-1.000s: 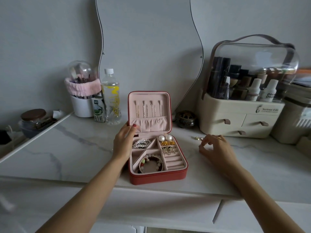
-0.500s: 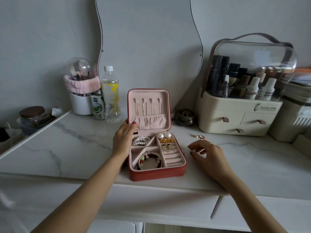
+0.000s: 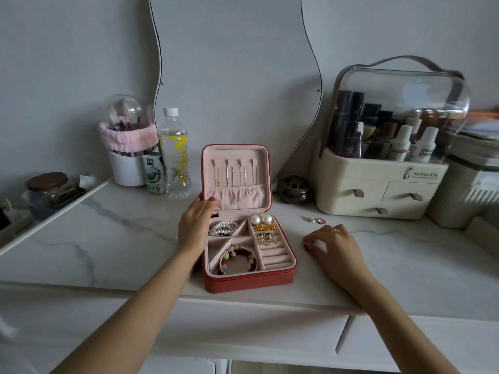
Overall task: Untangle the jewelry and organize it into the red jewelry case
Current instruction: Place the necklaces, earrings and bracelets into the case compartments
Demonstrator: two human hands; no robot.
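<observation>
Red jewelry case (image 3: 248,279): left hand (image 3: 195,225) is gripping lid; right hand (image 3: 330,245), curled, contents indeterminate, should be approaching ring slots from 3 o'clock.

marble tabletop (image 3: 113,238), red jewelry case (image 3: 248,283), organizer (image 3: 378,190)
</observation>
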